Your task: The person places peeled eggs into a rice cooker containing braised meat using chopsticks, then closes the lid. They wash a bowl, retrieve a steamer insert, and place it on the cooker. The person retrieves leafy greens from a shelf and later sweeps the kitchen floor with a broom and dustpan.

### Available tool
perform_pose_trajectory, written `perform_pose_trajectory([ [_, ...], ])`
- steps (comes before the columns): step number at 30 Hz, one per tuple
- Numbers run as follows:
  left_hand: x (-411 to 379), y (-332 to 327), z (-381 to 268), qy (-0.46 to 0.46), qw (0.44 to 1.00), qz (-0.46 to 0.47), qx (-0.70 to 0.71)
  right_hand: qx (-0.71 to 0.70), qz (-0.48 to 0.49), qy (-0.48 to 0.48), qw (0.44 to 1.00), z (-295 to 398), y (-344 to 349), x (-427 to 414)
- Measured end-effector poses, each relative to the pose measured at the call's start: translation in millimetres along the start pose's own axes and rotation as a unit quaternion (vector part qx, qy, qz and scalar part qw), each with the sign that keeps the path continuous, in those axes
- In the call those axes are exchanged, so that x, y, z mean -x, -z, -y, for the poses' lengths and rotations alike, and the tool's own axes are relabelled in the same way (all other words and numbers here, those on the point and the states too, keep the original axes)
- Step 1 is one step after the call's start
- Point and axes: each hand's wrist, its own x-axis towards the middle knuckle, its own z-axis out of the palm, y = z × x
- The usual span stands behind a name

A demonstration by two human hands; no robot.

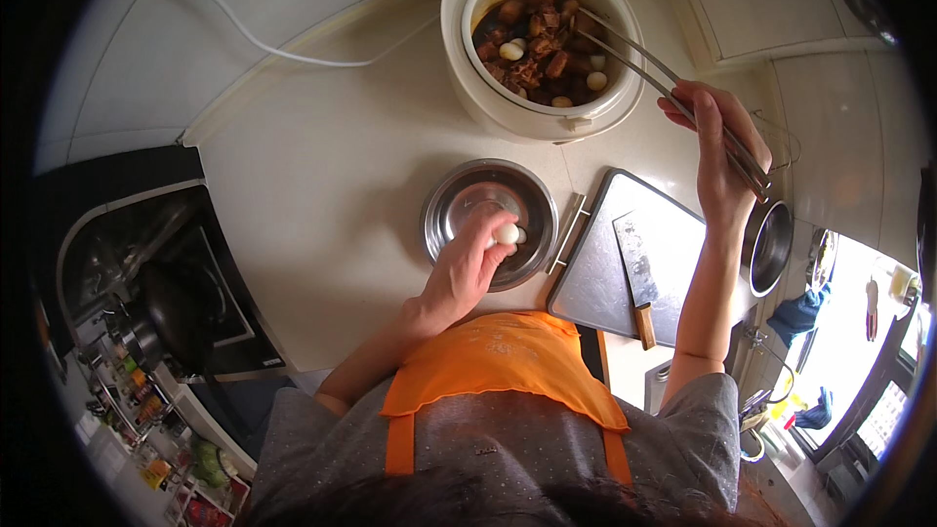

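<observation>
My left hand is over a stainless steel bowl on the counter, its fingers closed on small peeled eggs. Part of the bowl's inside is hidden by that hand. My right hand grips a pair of metal chopsticks, whose tips reach into the open white rice cooker at the top. Inside the cooker lie chunks of braised meat in dark sauce, with several small peeled eggs among them.
Right of the bowl, a cleaver with a wooden handle lies on a cutting board. A dark pan is at the right. A gas stove stands at the left, beside a rack of jars. A white cord runs towards the cooker.
</observation>
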Motion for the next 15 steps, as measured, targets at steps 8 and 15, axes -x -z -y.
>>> perform_pose_trajectory([
  [8, -7.0, 10.8, 17.7, -0.027, 0.98, 0.094, -0.175, -0.008, -0.006, -0.001, 1.0, 1.1, -2.4, 5.0],
  [15, -140.2, 62.6, -40.4, -0.096, 0.957, -0.085, -0.261, -0.055, -0.026, -0.014, 0.998, -1.3, -4.6, 9.5],
])
